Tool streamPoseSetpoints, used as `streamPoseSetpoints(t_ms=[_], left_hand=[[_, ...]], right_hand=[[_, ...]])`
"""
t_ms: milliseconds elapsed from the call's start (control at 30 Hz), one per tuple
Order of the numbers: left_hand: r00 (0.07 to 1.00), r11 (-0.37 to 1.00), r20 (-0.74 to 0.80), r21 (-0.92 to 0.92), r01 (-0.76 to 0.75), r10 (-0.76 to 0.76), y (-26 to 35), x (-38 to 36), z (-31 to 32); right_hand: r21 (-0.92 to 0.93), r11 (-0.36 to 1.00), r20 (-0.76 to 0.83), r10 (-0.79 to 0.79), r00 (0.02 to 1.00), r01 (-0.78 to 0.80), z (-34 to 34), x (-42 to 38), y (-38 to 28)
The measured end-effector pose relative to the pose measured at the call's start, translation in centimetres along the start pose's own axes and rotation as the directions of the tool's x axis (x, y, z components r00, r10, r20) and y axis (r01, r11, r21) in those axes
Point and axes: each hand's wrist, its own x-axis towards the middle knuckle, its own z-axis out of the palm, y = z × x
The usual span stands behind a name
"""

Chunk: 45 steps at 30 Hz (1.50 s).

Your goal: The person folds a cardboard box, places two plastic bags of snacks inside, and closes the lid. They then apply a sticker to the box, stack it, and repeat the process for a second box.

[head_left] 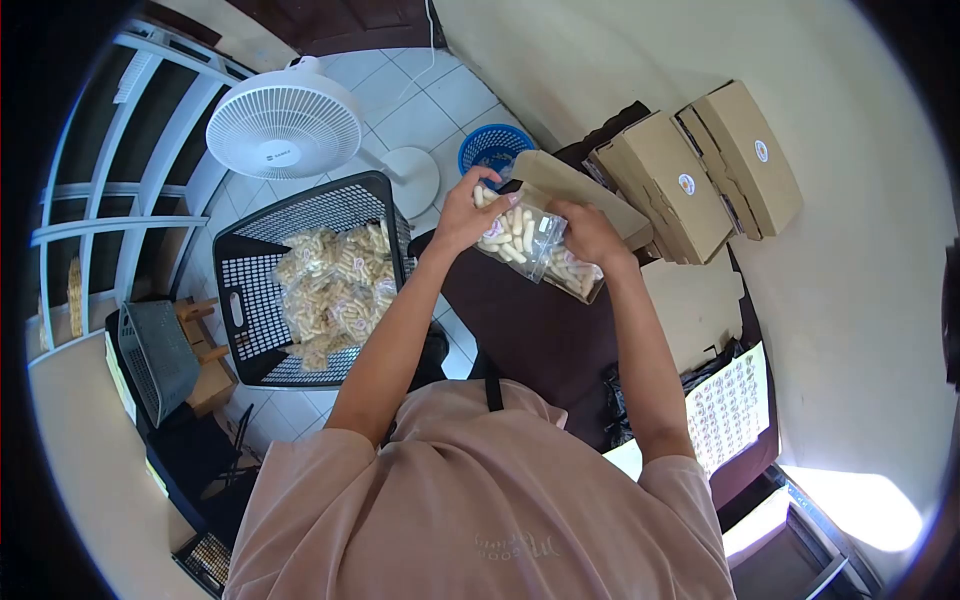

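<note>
My left hand point(466, 212) is closed around a clear zip bag point(513, 236) of pale, finger-shaped pieces with a round label. It holds the bag at the near left side of an open cardboard box point(560, 185). Over the box, my right hand point(592, 238) has its fingers curled down beside the bag's zip edge. Those fingertips are hidden, so what they grip cannot be made out. Below the right hand, another bag of the same pieces point(574, 272) lies inside the box.
Left of me, a black crate point(240, 335) holds several filled bags point(335, 290). A white fan point(285, 125) and a blue basket point(497, 133) stand beyond. Closed boxes point(672, 185) sit by the wall on the dark table point(545, 350). A label sheet point(735, 405) lies at right.
</note>
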Motion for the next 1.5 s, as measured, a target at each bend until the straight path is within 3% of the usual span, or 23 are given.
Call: streamPoseSetpoints(t_ms=[33, 100, 233, 267, 300, 333, 367, 400, 433, 500, 533, 567, 600, 667, 733, 767, 867, 933, 1067, 1133, 1233, 1367, 1500], left_hand=[[1.0, 1.0, 0.01, 0.002, -0.001, 0.001, 0.7, -0.1, 0.4], [1.0, 0.955, -0.031, 0.298, 0.005, 0.004, 1.8, 0.0, 1.0], [0.999, 0.95, 0.003, 0.311, -0.042, 0.044, -0.3, 0.7, 3.4], [0.993, 0.944, -0.005, 0.311, -0.109, 0.116, -0.8, 0.7, 4.3], [0.982, 0.934, -0.013, 0.311, -0.175, 0.188, -0.6, 0.6, 5.1], [0.998, 0.92, 0.037, 0.387, -0.06, 0.049, -0.3, 0.3, 5.9], [0.998, 0.921, 0.039, 0.385, -0.061, 0.049, -0.1, -0.2, 6.3], [0.992, 0.855, 0.026, 0.506, -0.116, 0.12, 0.1, -0.8, 6.6], [0.981, 0.769, 0.023, 0.617, -0.165, 0.192, 0.4, -1.3, 6.8], [0.982, 0.77, 0.045, 0.615, -0.172, 0.183, 0.4, -2.2, 6.5], [0.946, 0.733, 0.092, 0.611, -0.3, 0.31, 0.1, -2.7, 6.1], [0.892, 0.679, 0.138, 0.601, -0.421, 0.43, -0.1, -3.2, 5.9], [0.89, 0.677, 0.143, 0.601, -0.425, 0.432, -0.6, -3.7, 5.9], [0.808, 0.656, 0.321, 0.473, -0.588, 0.494, -1.9, -4.9, 6.0], [0.842, 0.713, 0.323, 0.449, -0.538, 0.432, -2.1, -6.1, 6.5], [0.872, 0.769, 0.326, 0.422, -0.481, 0.366, -2.2, -6.5, 6.8], [0.878, 0.781, 0.308, 0.411, -0.47, 0.367, -2.4, -6.9, 6.6], [0.884, 0.789, 0.291, 0.406, -0.461, 0.366, -1.8, -6.8, 6.2], [0.847, 0.705, 0.375, 0.478, -0.524, 0.376, -1.6, -6.7, 5.7], [0.818, 0.651, 0.438, 0.505, -0.567, 0.372, -2.3, -6.8, 5.6], [0.823, 0.568, 0.48, 0.601, -0.561, 0.305, -2.3, -6.8, 5.6], [0.843, 0.529, 0.477, 0.662, -0.531, 0.249, -2.2, -7.1, 5.9], [0.86, 0.562, 0.422, 0.654, -0.508, 0.287, -2.0, -7.0, 6.2]], right_hand=[[0.003, 1.0, -0.004, 0.009, 1.0, -0.009, 0.4, -0.5, 0.3], [0.124, 0.992, -0.382, 0.048, 0.923, 0.0, 0.8, -1.7, 0.6], [0.044, 0.984, -0.328, 0.178, 0.928, -0.174, 0.4, -6.1, -0.2], [0.345, 0.889, -0.212, 0.386, 0.898, -0.301, 0.2, -7.0, -0.6], [0.595, 0.689, -0.041, 0.54, 0.84, -0.414, 0.2, -7.7, -0.8], [0.594, 0.689, -0.042, 0.543, 0.839, -0.416, 0.4, -8.2, -1.0], [0.624, 0.656, -0.093, 0.602, 0.793, -0.425, 1.0, -8.5, -1.2], [0.655, 0.622, -0.14, 0.658, 0.74, -0.429, 1.6, -8.7, -1.3], [0.657, 0.619, -0.141, 0.661, 0.737, -0.43, 2.5, -8.9, -0.9], [0.493, 0.798, -0.354, 0.547, 0.758, -0.346, 3.7, -8.9, -0.6], [0.448, 0.821, -0.384, 0.533, 0.754, -0.353, 3.9, -8.8, -0.7], [0.451, 0.819, -0.387, 0.538, 0.749, -0.356, 4.2, -8.7, -0.9], [0.459, 0.807, -0.398, 0.561, 0.726, -0.372, 4.5, -8.6, -1.0], [0.472, 0.794, -0.41, 0.582, 0.702, -0.383, 4.6, -7.9, -1.7], [0.47, 0.686, -0.252, 0.707, 0.661, -0.555, 3.8, -7.2, -2.6], [0.472, 0.685, -0.254, 0.709, 0.658, -0.555, 4.1, -6.9, -2.2], [0.412, 0.766, -0.33, 0.63, 0.703, -0.494, 5.9, -6.7, -0.7], [0.587, 0.747, -0.356, 0.584, 0.73, -0.312, 6.3, -6.7, -0.8], [0.631, 0.658, -0.231, 0.665, 0.711, -0.41, 6.5, -5.9, -1.6], [0.352, 0.828, -0.39, 0.553, 0.736, -0.435, 6.3, -5.4, -2.8], [0.235, 0.802, -0.363, 0.597, 0.715, -0.55, 4.9, -5.2, -4.0], [0.214, 0.806, -0.388, 0.588, 0.71, -0.552, 4.6, -6.3, -2.7], [0.294, 0.802, -0.506, 0.592, 0.627, -0.52, 4.7, -8.2, 0.0]])
